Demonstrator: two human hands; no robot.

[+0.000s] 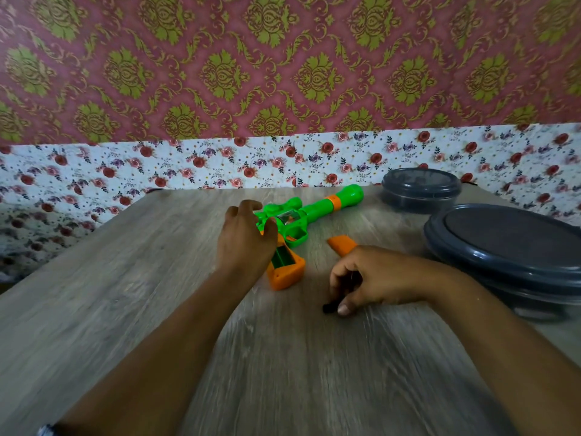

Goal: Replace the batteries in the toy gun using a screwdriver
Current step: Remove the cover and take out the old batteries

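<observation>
**Head view: gun flat on the desk, grip bay open**

Head view showed the gun [309, 212] lying mid-desk [125, 278], long axis diagonal, muzzle toward the far right, orange grip nearest, its battery bay uncovered. Bare desk lay left and front; two grey lidded tubs [503, 247] crowded the right edge. The left hand [246, 243] rested on the gun, fingers loose. The right hand [377, 278] pinched a small dark object, beside the orange cover [341, 243].
</observation>
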